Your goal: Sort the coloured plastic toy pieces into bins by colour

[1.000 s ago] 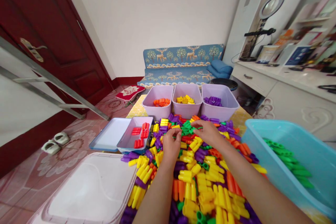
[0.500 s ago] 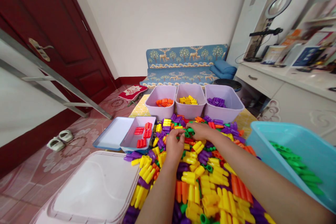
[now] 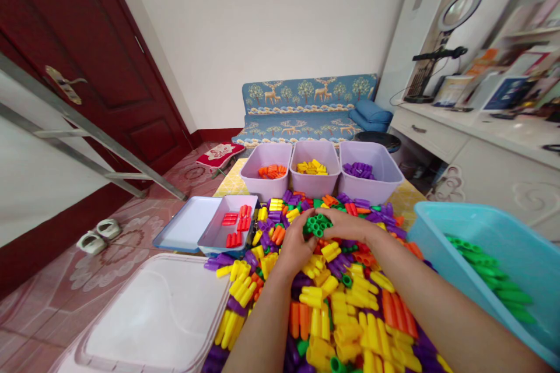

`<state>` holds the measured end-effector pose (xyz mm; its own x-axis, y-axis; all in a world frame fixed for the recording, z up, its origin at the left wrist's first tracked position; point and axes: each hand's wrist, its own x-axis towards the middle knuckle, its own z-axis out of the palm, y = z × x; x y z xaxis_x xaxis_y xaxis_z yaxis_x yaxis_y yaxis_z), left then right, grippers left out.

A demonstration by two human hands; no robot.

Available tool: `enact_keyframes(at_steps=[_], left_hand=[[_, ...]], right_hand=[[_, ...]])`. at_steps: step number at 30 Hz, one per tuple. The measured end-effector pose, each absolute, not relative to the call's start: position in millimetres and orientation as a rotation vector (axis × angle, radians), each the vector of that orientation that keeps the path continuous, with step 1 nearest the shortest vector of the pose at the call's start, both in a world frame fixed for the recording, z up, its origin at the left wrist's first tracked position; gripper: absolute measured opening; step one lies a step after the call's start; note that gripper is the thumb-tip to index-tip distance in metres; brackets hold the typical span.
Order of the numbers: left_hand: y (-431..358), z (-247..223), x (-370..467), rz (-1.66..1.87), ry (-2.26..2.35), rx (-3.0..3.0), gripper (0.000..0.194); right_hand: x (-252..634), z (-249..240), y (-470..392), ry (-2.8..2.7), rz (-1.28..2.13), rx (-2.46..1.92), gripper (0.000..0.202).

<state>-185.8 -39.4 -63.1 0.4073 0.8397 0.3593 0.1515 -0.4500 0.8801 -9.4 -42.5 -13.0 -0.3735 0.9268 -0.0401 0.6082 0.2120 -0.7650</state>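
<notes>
A cluster of green plastic bullet-shaped toy pieces (image 3: 317, 225) sits between my two hands, their round open ends facing me. My left hand (image 3: 298, 239) curls around the cluster from the left, and my right hand (image 3: 346, 224) closes on it from the right. Under and around both hands spreads a heap of yellow pieces (image 3: 356, 291), mixed with purple, orange, red and green ones. Green pieces (image 3: 492, 280) also lie inside the blue tub (image 3: 472, 213) at the right. My fingertips are partly hidden behind the cluster.
Three lilac bins (image 3: 268, 186) stand along the far table edge, holding orange, yellow and purple pieces. To the left, a shallow box (image 3: 214, 236) with red pieces lies beside its lid (image 3: 187, 224). A large whitish lid (image 3: 157, 309) lies at the front left.
My hands have come together around a larger green cluster, now gathered between them and lifted into clearer view. My left hand has moved slightly right. The view has shifted a little.
</notes>
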Motion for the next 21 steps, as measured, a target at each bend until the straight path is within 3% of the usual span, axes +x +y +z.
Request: enact_keyframes(at_steps=[11,21], left_hand=[[-44,-54,-186,1.055,0.777,1.844,0.077],[-46,-51,-184,0.953,0.774,2.219,0.064]], right_hand=[[-44,-22,-107,-1.583,0.756,-1.523,0.056],[-46,-20,-110,-1.686,0.261,-1.732,0.025]])
